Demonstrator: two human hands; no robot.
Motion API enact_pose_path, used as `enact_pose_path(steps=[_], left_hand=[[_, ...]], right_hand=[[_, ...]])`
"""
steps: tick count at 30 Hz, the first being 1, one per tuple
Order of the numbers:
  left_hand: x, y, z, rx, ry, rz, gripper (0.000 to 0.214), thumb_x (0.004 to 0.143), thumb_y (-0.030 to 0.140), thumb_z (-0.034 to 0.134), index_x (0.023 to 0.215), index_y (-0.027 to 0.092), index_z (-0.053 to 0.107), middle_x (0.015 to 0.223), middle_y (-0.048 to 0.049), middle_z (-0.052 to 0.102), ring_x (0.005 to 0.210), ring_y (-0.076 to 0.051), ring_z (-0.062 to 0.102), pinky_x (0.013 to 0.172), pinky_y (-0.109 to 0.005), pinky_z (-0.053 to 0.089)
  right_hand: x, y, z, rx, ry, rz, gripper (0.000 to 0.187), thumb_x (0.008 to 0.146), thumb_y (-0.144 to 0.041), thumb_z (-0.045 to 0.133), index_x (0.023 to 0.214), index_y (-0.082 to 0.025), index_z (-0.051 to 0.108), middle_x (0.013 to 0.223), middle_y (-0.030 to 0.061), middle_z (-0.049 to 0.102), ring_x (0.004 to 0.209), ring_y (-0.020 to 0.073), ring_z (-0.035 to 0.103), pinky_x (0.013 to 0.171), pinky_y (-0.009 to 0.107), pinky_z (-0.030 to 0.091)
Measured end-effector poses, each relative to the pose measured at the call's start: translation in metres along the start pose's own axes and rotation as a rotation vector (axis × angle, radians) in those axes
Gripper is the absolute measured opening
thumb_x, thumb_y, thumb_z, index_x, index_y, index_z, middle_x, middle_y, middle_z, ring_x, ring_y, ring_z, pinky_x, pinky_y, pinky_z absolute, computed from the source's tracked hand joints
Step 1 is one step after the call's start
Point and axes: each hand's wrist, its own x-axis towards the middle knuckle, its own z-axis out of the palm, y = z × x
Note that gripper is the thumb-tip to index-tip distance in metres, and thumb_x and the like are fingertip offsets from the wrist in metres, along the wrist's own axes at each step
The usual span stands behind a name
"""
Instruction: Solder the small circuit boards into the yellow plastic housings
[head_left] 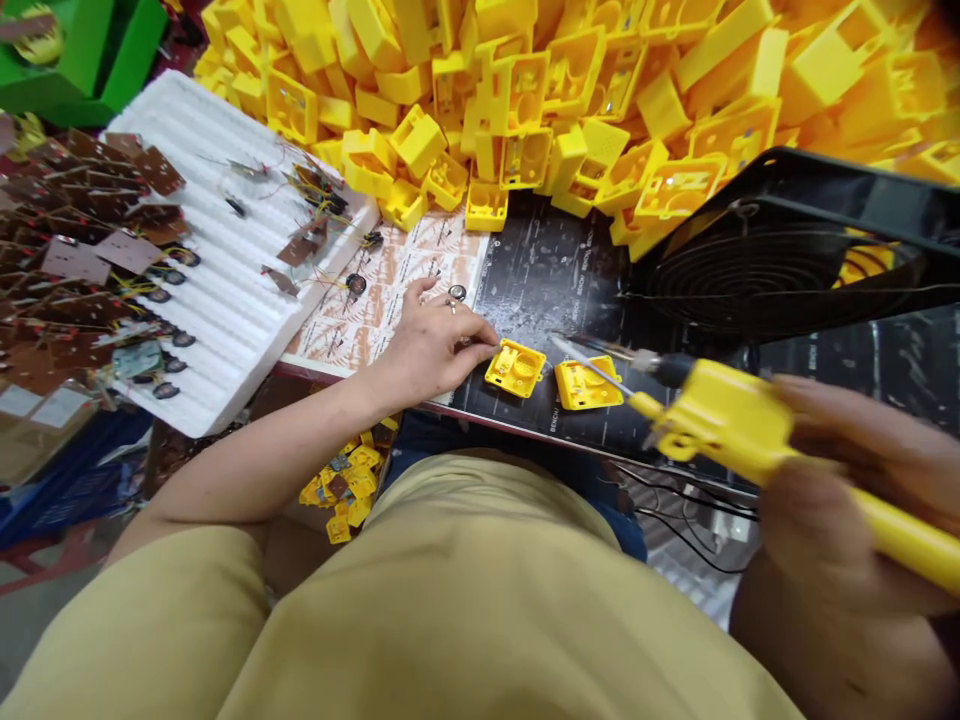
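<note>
1. Far left of the black mat [540,250]: a green bin [131,60] at the back, a blue crate [82,515] nearer the wearer.
2. Left of the mat: a ribbed white foam board [225,250]. Brown circuit boards [82,220], wired to small round parts, are massed toward its left side; a few more lie at its right edge.
3. Adjoining the mat's left edge: a patterned sheet [360,325], loose round parts on it. Below table level, small yellow parts [352,480] are piled.
4. Left hand [435,345], at the mat's left edge: thumb and forefinger drawn together at a corner of the left casing [517,370]; whether they grasp it cannot be told.
5. Casings: the left casing and the right casing [600,390], both yellow, lie side by side on the mat's near part, open sides up.
6. Beyond the mat: a broad heap of yellow housings [465,90].
7. Right hand [847,590], near the mat's right portion: blurred, wrapped around a yellow tool [739,405]; the tool's pale rod extends over the right casing, contact unclear.
8. On the mat's right portion: a black fan [750,280].
</note>
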Motion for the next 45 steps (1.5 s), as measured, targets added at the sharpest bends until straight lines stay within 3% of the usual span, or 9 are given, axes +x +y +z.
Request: enact_pose_path(steps=[5, 11, 16, 22, 25, 28, 37, 41, 45], left_hand=[[0.010, 0.006, -0.003, 0.024, -0.101, -0.042, 0.012, 0.084, 0.027, 0.061, 0.080, 0.021, 0.070, 0.077, 0.0016, 0.074, 0.090, -0.020, 0.065, 0.117, -0.055, 0.024], [0.023, 0.011, -0.011, 0.151, -0.224, 0.011, 0.015, 0.082, 0.028, 0.060, 0.080, 0.021, 0.072, 0.079, -0.0017, 0.073, 0.090, -0.023, 0.063, 0.110, -0.056, 0.029], [0.031, 0.015, -0.015, 0.268, -0.228, 0.133, 0.016, 0.080, 0.023, 0.058, 0.072, 0.022, 0.071, 0.073, -0.0018, 0.071, 0.087, -0.022, 0.059, 0.106, -0.054, 0.032], [0.037, 0.021, -0.018, 0.321, -0.237, 0.221, 0.021, 0.079, 0.019, 0.055, 0.061, 0.022, 0.065, 0.066, -0.0010, 0.065, 0.089, -0.023, 0.058, 0.107, -0.054, 0.033], [0.039, 0.024, -0.018, 0.322, -0.267, 0.212, 0.022, 0.078, 0.017, 0.056, 0.058, 0.021, 0.063, 0.064, -0.0015, 0.062, 0.090, -0.024, 0.059, 0.108, -0.056, 0.032], [0.040, 0.023, -0.018, 0.300, -0.267, 0.208, 0.022, 0.077, 0.018, 0.057, 0.056, 0.021, 0.062, 0.062, -0.0011, 0.061, 0.090, -0.024, 0.060, 0.109, -0.056, 0.032], [0.041, 0.024, -0.020, 0.378, -0.292, 0.232, 0.021, 0.078, 0.019, 0.056, 0.059, 0.021, 0.065, 0.064, -0.0015, 0.063, 0.088, -0.022, 0.059, 0.107, -0.053, 0.036], [0.041, 0.023, -0.021, 0.417, -0.277, 0.254, 0.021, 0.078, 0.018, 0.055, 0.063, 0.022, 0.068, 0.063, -0.0008, 0.063, 0.087, -0.021, 0.059, 0.106, -0.052, 0.036], [0.041, 0.024, -0.020, 0.472, -0.306, 0.276, 0.021, 0.080, 0.020, 0.054, 0.068, 0.020, 0.071, 0.064, -0.0013, 0.064, 0.087, -0.021, 0.060, 0.106, -0.051, 0.036]], right_hand=[[0.001, -0.001, 0.010, 0.043, -0.109, -0.130, 0.049, 0.082, -0.030, 0.078, 0.129, -0.037, 0.063, 0.089, -0.0006, 0.075, 0.061, 0.0192, 0.069, 0.047, 0.030, 0.056], [0.012, 0.000, 0.012, 0.098, -0.257, -0.345, 0.009, 0.091, -0.029, 0.069, 0.096, -0.025, 0.063, 0.075, -0.0005, 0.071, 0.061, 0.0138, 0.069, 0.052, 0.021, 0.057], [0.015, -0.001, 0.011, 0.099, -0.298, -0.349, 0.009, 0.090, -0.026, 0.070, 0.092, -0.025, 0.061, 0.076, -0.0013, 0.070, 0.066, 0.0125, 0.070, 0.058, 0.021, 0.060], [0.019, 0.000, 0.007, 0.079, -0.338, -0.487, 0.019, 0.081, -0.020, 0.078, 0.094, -0.024, 0.064, 0.083, -0.0009, 0.073, 0.070, 0.0133, 0.070, 0.068, 0.025, 0.063], [0.020, -0.001, 0.002, 0.040, -0.346, -0.424, 0.008, 0.089, -0.027, 0.072, 0.090, -0.023, 0.065, 0.080, 0.0000, 0.072, 0.071, 0.0127, 0.070, 0.070, 0.024, 0.061], [0.016, 0.000, -0.002, -0.011, -0.349, -0.321, 0.018, 0.098, -0.035, 0.058, 0.085, -0.024, 0.066, 0.076, 0.0009, 0.071, 0.070, 0.0119, 0.069, 0.071, 0.023, 0.060], [0.017, 0.003, 0.007, 0.031, -0.367, -0.396, 0.006, 0.093, -0.027, 0.067, 0.089, -0.023, 0.063, 0.079, 0.0006, 0.071, 0.070, 0.0120, 0.069, 0.067, 0.023, 0.060], [0.022, -0.001, 0.008, 0.086, -0.313, -0.501, 0.025, 0.081, -0.018, 0.079, 0.096, -0.023, 0.061, 0.083, -0.0001, 0.071, 0.070, 0.0113, 0.068, 0.066, 0.023, 0.060], [0.021, 0.001, -0.003, 0.021, -0.377, -0.393, 0.005, 0.095, -0.028, 0.063, 0.095, -0.023, 0.061, 0.083, 0.0018, 0.071, 0.074, 0.0108, 0.069, 0.066, 0.023, 0.057]])
